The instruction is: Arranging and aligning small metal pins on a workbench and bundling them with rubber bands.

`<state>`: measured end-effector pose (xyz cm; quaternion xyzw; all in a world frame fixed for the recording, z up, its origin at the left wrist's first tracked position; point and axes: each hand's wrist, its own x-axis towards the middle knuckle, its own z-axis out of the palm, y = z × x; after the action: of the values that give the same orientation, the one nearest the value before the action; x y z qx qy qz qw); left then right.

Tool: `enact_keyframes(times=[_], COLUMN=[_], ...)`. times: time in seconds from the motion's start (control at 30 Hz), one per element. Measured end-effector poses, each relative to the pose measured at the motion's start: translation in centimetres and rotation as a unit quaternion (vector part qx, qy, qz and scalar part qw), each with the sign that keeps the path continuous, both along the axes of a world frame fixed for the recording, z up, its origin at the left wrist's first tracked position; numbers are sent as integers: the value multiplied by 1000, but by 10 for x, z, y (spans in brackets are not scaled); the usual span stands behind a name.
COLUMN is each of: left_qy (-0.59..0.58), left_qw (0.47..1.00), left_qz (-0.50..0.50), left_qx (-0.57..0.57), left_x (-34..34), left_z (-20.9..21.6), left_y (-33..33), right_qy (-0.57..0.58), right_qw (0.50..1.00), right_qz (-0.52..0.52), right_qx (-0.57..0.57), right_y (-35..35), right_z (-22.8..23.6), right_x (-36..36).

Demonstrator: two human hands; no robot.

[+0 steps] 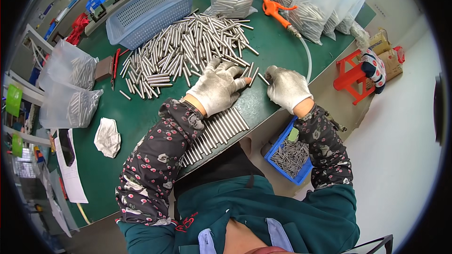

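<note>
My left hand (217,87), in a worn whitish glove with a bare fingertip showing, lies with fingers spread at the front of a heap of shiny metal pins (188,42). Its bare fingertip is beside a few loose pins (250,72). To its right, my right hand (287,88), gloved too, has its fingers closed on one end of a metal pin (263,79). Below my left hand, a row of parallel pins (220,129) lies along the table's near edge; my left forearm covers part of it.
A blue perforated basket (150,11) stands behind the heap. Bags of pins (308,11) line the back, and more bags (70,99) sit left. An orange air gun (278,11) with a hose lies back right. A white cloth (107,137) is left; a blue bin (278,155) of pins stands below the edge.
</note>
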<state>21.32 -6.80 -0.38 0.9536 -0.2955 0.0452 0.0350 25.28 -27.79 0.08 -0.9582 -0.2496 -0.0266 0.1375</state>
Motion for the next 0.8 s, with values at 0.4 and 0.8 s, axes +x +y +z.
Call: enact_keyframes(times=[0.4, 0.8], left_qy=[14, 20], left_qw=[999, 999], left_qz=[-27, -20], left_qx=[-16, -26], left_x=[1, -1], left_z=[-3, -3], left_y=[4, 3], right_qy=[-38, 9], right_qw=[978, 999], right_qz=[82, 26], right_qx=[186, -22], right_y=[4, 2], right_z=[-14, 1], right_x=[15, 8])
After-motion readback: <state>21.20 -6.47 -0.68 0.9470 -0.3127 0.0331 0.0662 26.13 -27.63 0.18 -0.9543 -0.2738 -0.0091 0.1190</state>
